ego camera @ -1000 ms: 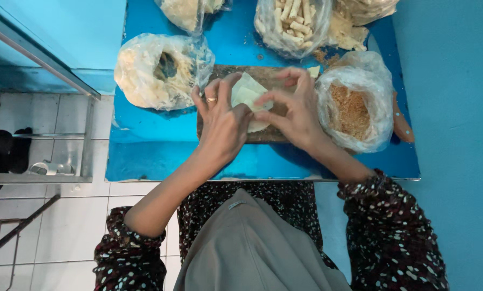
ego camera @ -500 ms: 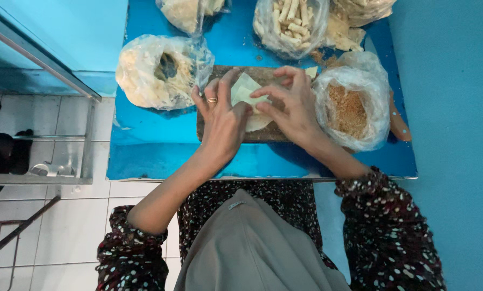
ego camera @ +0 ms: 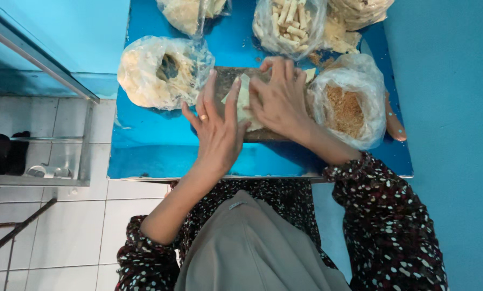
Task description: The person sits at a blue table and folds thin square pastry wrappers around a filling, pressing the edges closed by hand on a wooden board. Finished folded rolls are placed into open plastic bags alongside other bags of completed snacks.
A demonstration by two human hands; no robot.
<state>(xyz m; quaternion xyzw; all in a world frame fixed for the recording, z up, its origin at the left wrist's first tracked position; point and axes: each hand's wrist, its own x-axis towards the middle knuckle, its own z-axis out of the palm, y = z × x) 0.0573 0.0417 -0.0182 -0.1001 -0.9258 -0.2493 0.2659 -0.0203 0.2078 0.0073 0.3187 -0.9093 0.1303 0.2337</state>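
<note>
Both hands are working one pale pastry wrapper (ego camera: 242, 99) lying on the dark wooden board (ego camera: 228, 78) in the middle of the blue worktop (ego camera: 161, 148). The left hand (ego camera: 217, 129) is pressing flat on the wrapper's near edge, fingers spread, not clamped on anything. The right hand (ego camera: 279, 97) is covering the far side, fingers curled over the fold; cannot tell whether it is pinching. Compared with a second ago, the hands are sitting closer together and more of the wrapper is hidden, so the wrapper is probably being folded or rolled tighter. Around the board: a clear bag of pale shredded filling (ego camera: 161, 73) to the left, a bag of breadcrumbs (ego camera: 346, 108) to the right, a bag of pale finger-shaped rolls (ego camera: 290, 21) beyond. Everything else is lying where it was.
</note>
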